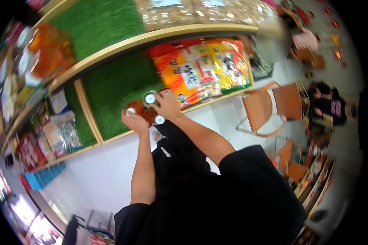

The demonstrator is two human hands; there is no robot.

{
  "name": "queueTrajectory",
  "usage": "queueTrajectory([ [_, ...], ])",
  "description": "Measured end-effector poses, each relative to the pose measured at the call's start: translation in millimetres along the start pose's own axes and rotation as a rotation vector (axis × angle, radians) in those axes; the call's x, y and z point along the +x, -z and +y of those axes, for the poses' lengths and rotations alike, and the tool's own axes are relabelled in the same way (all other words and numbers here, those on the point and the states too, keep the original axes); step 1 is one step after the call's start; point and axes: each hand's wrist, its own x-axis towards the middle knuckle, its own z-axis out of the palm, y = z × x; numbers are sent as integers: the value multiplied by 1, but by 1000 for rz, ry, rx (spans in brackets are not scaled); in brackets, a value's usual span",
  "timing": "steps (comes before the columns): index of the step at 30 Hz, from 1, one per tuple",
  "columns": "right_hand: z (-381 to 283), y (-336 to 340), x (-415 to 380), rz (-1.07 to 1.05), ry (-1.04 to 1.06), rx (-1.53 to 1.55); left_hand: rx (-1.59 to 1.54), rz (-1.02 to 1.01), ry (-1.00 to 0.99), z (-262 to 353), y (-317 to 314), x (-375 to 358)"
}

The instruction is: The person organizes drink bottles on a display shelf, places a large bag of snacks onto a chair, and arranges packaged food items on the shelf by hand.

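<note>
Several reddish-brown bottles with white caps stand close together at the front edge of the shelf lined with green turf (110, 90). My left hand (135, 121) is closed around one bottle (130, 110), its fingers near the cap. My right hand (167, 104) grips another bottle (150, 98), whose white cap has green around it. A third bottle (160, 119) shows its white cap between my forearms, nearer my body. The lower parts of the bottles are partly hidden by my hands. Just right of my right hand lie large orange and yellow snack bags (196, 75).
A raised shelf edge (151, 36) runs behind my hands, with clear-wrapped packs (204, 11) above. Jars of orange contents (49, 53) stand at left. A wooden divider (87, 110) separates packaged goods. Brown chairs (257, 107) and a person (329, 104) are at right.
</note>
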Motion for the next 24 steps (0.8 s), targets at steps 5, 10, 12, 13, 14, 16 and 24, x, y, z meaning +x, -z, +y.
queueTrajectory([
  [5, -23, -19, 38, 150, 100, 90, 193, -25, -182, 21, 13, 41],
  [10, -12, -18, 12, 184, 121, 66, 173, 44, -105, 12, 13, 13],
  [12, -16, -17, 7, 139, 185, 92, 175, 55, -71, 10, 13, 11],
  [13, -19, -18, 11, 151, 182, 104, 194, 43, -70, 13, 17, 15],
  [14, -24, -20, 17, 170, 159, 107, 187, 36, -69, 12, 18, 24],
  [16, -27, -20, 17, 202, 116, 30, 185, 23, -48, 19, 23, 21],
  [24, -17, -17, 10, 103, 131, 101, 210, -21, 50, 22, 27, 7],
])
